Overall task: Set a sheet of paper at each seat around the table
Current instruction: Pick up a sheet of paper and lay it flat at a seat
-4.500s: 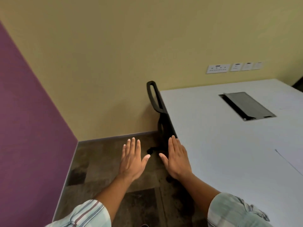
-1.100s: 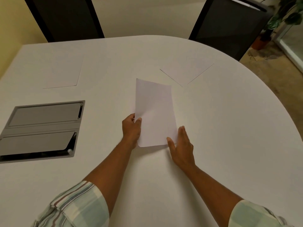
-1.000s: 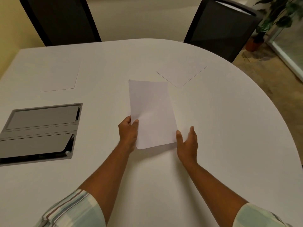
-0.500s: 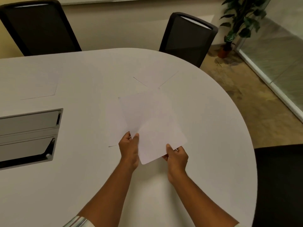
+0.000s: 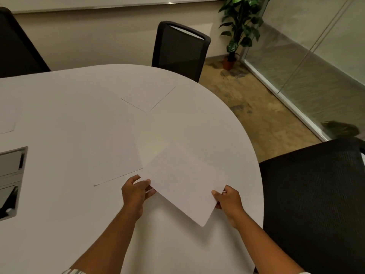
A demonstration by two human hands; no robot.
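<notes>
A white sheet of paper (image 5: 183, 182) hangs just above the white table (image 5: 79, 107), turned at a slant toward the black chair (image 5: 314, 204) at the right. My left hand (image 5: 136, 192) pinches its left corner and my right hand (image 5: 228, 198) grips its right edge. A second sheet (image 5: 112, 163) lies flat on the table just left of it. Another sheet (image 5: 146, 97) lies in front of the far black chair (image 5: 179, 48). One more sheet (image 5: 7, 119) shows at the left edge.
A grey cable hatch (image 5: 9, 178) is set into the table at the left. A third black chair (image 5: 17, 48) stands at the far left. A potted plant (image 5: 239, 26) and a glass wall (image 5: 316, 62) are at the right.
My view swung right along the table. The held sheet turned and moved right toward the right chair, my right hand took hold of its edge, and a second sheet stayed lying behind it.
</notes>
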